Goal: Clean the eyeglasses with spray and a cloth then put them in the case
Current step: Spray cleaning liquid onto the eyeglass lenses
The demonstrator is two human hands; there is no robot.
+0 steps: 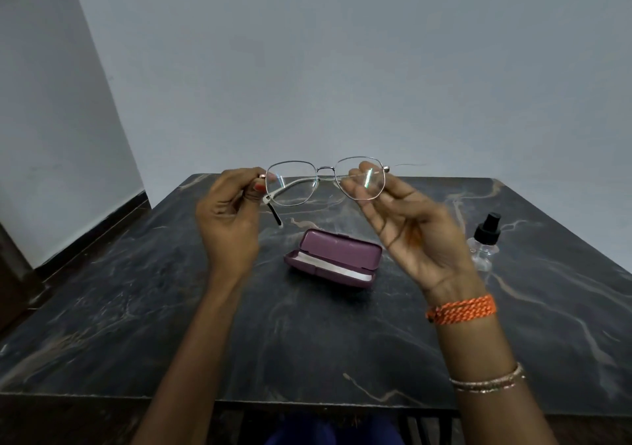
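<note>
Thin metal-framed eyeglasses [325, 179] are held up above the table, lenses facing me. My left hand [229, 219] pinches the frame at its left hinge, where one temple is folded across behind the lenses. My right hand [410, 229] is behind the right lens with fingers spread, fingertips showing through the glass; it grips nothing. The other temple sticks out to the right. Below the glasses, a purple case [342, 249] lies open on the table with a white cloth [333, 268] inside. A small clear spray bottle [484, 243] with a black nozzle stands to the right.
The dark marble-patterned table [136, 308] stands against a pale wall. Its front edge runs close to my body. A dark skirting and floor show at the left.
</note>
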